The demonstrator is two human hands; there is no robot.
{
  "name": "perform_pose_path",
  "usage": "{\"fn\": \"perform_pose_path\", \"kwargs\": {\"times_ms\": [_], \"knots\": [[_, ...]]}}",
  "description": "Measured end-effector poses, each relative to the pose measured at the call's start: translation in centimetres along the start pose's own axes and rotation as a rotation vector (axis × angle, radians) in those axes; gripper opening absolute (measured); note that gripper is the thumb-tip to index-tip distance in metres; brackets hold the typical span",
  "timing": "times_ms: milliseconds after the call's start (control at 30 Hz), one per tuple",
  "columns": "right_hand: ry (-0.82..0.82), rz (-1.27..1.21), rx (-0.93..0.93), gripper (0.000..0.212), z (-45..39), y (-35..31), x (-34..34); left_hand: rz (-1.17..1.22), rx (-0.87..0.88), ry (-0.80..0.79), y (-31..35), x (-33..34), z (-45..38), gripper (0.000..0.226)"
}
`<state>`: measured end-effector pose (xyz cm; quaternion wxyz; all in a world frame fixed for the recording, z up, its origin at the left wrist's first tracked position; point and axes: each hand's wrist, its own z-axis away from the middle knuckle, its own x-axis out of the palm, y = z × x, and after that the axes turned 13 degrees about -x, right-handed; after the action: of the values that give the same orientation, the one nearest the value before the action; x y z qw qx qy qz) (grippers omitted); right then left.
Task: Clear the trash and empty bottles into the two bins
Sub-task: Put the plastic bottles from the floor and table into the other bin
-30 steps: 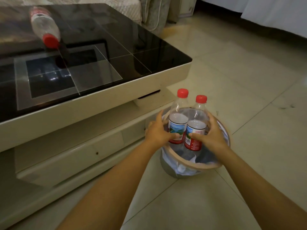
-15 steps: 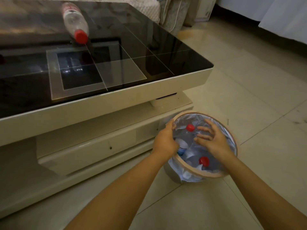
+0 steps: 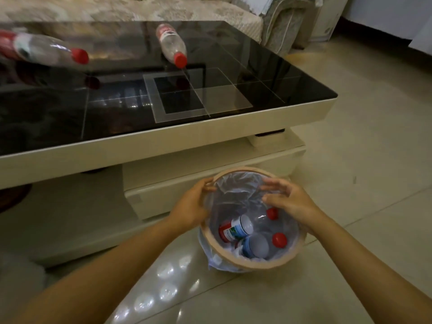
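A round bin (image 3: 236, 259) with a tan rim and a pale plastic liner stands on the floor by the coffee table. Two clear bottles with red caps lie inside it, one (image 3: 236, 229) beside the other (image 3: 256, 246). My left hand (image 3: 192, 204) hovers at the bin's left rim, fingers apart and empty. My right hand (image 3: 288, 202) is over the bin's right side, open and empty. On the table lie two more capped bottles, one (image 3: 171, 45) near the middle and one (image 3: 43, 51) at the far left.
The low coffee table (image 3: 210, 129) has a glossy black glass top, a cream frame and a lower shelf, just behind the bin. A sofa (image 3: 131, 8) runs along the back. Pale tiled floor (image 3: 364, 160) spreads to the right.
Both hands let go of the two bottles, which dropped from upright into the bin. The hands rose to the rim and opened. The view shifted left, showing a second bottle on the table.
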<state>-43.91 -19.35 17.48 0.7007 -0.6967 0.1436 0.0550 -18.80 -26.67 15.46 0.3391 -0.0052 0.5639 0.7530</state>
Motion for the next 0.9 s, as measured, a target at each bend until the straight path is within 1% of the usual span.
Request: {"fn": "perform_pose_path", "kwargs": {"times_ms": [200, 367, 433, 500, 567, 600, 633, 667, 700, 733, 767, 833, 867, 900], "knots": [[-0.144, 0.050, -0.014, 0.034, 0.7, -1.4, 5.1, -0.109, -0.039, 0.047, -3.0, -5.1, 4.2, 0.075], [-0.263, 0.062, -0.047, 0.033, 0.2, -3.8, 9.6, -0.222, -0.069, 0.166, -5.1, -8.6, 8.0, 0.069], [-0.308, 0.123, -0.088, 0.033, 0.1, -4.6, 11.3, -0.273, -0.112, 0.194, -6.2, -10.3, 9.3, 0.071], [-0.346, 0.261, -0.168, 0.031, 0.0, -5.0, 12.7, -0.336, -0.139, 0.218, -7.3, -12.2, 10.5, 0.076], [-0.413, 0.525, -0.311, 0.029, 0.3, -5.5, 14.0, -0.505, -0.154, 0.260, -8.1, -13.7, 11.9, 0.076], [-0.462, 0.642, -0.398, 0.030, 0.7, -5.7, 14.7, -0.675, -0.180, 0.287, -8.4, -14.3, 12.7, 0.076], [-0.516, 0.713, -0.475, 0.032, 1.1, -5.8, 15.4, -0.905, -0.207, 0.304, -8.9, -14.9, 13.4, 0.078], [-0.571, 0.750, -0.534, 0.036, 1.6, -5.8, 16.2, -1.143, -0.205, 0.299, -9.4, -15.4, 14.0, 0.079], [-0.619, 0.773, -0.572, 0.039, 2.0, -5.7, 17.1, -1.329, -0.182, 0.272, -10.0, -15.9, 14.5, 0.080], [-0.654, 0.797, -0.594, 0.043, 2.4, -5.4, 17.9, -1.448, -0.174, 0.237, -10.8, -16.4, 14.9, 0.078], [-0.676, 0.829, -0.603, 0.047, 2.7, -5.0, 18.8, -1.510, -0.194, 0.226, -11.4, -16.9, 15.3, 0.075], [-0.700, 0.905, -0.614, 0.063, 3.0, -4.3, 20.2, -1.562, -0.261, 0.225, -12.4, -17.8, 15.8, 0.069], [-0.707, 0.936, -0.632, 0.070, 3.0, -4.0, 20.7, -1.595, -0.278, 0.226, -12.6, -18.1, 16.0, 0.068], [-0.711, 0.960, -0.650, 0.073, 2.9, -3.9, 21.2, -1.628, -0.291, 0.230, -12.7, -18.3, 16.2, 0.069]]}}
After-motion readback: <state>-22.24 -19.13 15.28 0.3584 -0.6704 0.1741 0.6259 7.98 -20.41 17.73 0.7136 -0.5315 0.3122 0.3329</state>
